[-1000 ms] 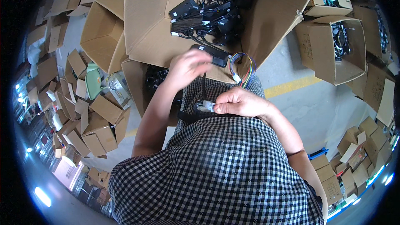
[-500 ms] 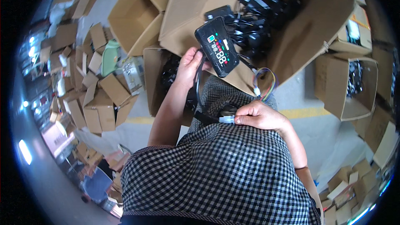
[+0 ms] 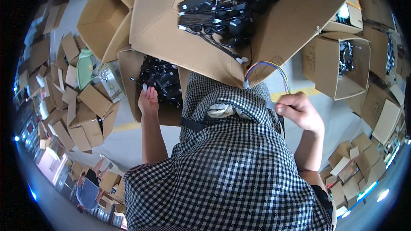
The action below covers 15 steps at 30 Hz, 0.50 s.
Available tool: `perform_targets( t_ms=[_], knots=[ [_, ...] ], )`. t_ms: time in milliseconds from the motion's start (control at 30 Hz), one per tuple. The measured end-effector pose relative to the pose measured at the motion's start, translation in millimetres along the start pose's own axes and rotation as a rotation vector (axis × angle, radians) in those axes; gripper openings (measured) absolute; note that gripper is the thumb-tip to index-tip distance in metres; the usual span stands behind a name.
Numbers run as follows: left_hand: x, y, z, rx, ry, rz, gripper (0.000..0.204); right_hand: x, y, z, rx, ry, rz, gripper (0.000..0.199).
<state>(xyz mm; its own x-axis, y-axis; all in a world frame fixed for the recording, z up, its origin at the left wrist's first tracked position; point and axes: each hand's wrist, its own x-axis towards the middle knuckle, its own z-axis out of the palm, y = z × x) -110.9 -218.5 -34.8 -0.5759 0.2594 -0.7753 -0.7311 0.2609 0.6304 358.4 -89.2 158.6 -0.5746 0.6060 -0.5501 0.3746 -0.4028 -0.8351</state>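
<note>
1. My right hand [image 3: 299,113] is curled, thumb and fingers pinching a small bundle of coloured wires [image 3: 267,69]. The bundle arcs up from the pinch and down to a pale plug end, which hangs just in front of the big cardboard box [image 3: 171,30]. Held this way, I judge, the plug dangles free of my lap.

2. My left hand [image 3: 148,100] is loosely spread, palm showing, fingers not closed on anything. It rests at the rim of a smaller open box [image 3: 128,70] that sits below the big box, touching or nearly touching the black parts [image 3: 162,79] heaped inside; I cannot tell which.

3. The big box lies open ahead of me, flaps folded out, holding black adapters and tangled cables [image 3: 222,13].

4. Right of the big box stands another open box [image 3: 338,66] with dark parts inside. Left of it, an empty box [image 3: 100,13], then many small flattened cartons [image 3: 72,111] scattered over the floor.

5. My checked shirt [image 3: 222,175] and raised knees fill the space below the big box, blocking sight of the floor there.
</note>
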Motion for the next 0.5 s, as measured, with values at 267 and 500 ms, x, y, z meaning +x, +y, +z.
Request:
perform_targets(
  t_ms=[267, 500],
  knots=[
    [-87.4, -53.1, 158.7, 1.387, -0.157, 1.083, 0.075, -47.3, 11.1, -0.2, 0.283, 0.281, 0.031, 0.028],
    [-122.0, 0.0, 189.9, 1.711, -0.848, 1.136, 0.016, -46.0, 38.7, 30.6, 0.366, 0.265, 0.159, 0.026]
  ],
)
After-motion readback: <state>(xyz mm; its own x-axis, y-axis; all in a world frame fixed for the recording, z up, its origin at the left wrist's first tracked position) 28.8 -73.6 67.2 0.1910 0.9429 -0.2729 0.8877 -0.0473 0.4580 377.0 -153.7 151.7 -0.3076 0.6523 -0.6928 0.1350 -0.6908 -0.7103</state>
